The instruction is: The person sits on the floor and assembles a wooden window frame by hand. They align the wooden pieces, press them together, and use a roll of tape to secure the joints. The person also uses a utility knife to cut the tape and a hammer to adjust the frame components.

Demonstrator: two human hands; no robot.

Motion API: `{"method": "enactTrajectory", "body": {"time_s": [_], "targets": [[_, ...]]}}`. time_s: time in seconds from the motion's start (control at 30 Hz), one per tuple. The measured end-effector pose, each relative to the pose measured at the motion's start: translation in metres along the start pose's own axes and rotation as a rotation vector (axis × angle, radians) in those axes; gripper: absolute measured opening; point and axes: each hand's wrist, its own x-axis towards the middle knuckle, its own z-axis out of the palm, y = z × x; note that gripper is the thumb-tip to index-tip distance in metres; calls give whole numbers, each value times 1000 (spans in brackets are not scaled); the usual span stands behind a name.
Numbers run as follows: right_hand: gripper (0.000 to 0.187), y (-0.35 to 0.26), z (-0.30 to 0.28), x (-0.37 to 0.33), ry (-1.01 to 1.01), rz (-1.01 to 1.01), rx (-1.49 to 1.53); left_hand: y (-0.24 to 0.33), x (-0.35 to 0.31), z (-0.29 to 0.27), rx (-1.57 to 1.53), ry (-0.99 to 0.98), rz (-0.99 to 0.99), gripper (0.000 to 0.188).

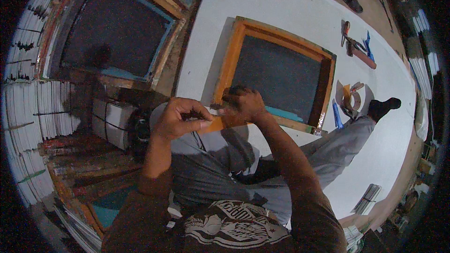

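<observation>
A short strip of orange-brown tape (216, 125) stretches between my two hands, close to the near-left corner of a wooden frame (281, 41). Thumb and fingers of my left hand (183, 118) pinch one end of it. My right hand (247, 105) is curled over the frame's corner with its fingers closed around the strip's other end; its fingertips are partly hidden. Dark mesh (276, 77) fills the frame, with a light blue band along its near edge. The frame lies on a white board just beyond my folded legs.
To the right lie a tape roll (354, 99), pliers (355, 43), and a blue tool (338, 114). My socked foot (386, 106) rests near the roll. A larger framed screen (117, 28) leans at the left, beside paper stacks (51, 98). A small bundle (368, 199) lies at the lower right.
</observation>
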Motion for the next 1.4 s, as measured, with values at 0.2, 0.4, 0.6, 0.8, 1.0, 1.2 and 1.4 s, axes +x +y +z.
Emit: {"method": "enactTrajectory", "body": {"time_s": [0.2,0.4,0.6,0.8,1.0,1.2,1.4], "targets": [[61,-46,-38,-3,58,58,-16,10,1,3,103,16,-10,15],[60,-55,-8,-6,180,140,11,7,0,4,59,22,27,14],[57,-36,20,2,190,114,-13,1,-3,5,78,26,9,14],[56,-40,23,3,174,160,-101,3,-3,6,52,11,57,14],[59,-38,-3,-5,147,79,458,6,-8,9,36,18,94,14],[53,-66,-26,-30,19,-94,1374,42,0,21,40,-66,208,16],[36,-61,-68,-57,-33,-51,1059,90,-1,32,-28,-71,380,17]]}}
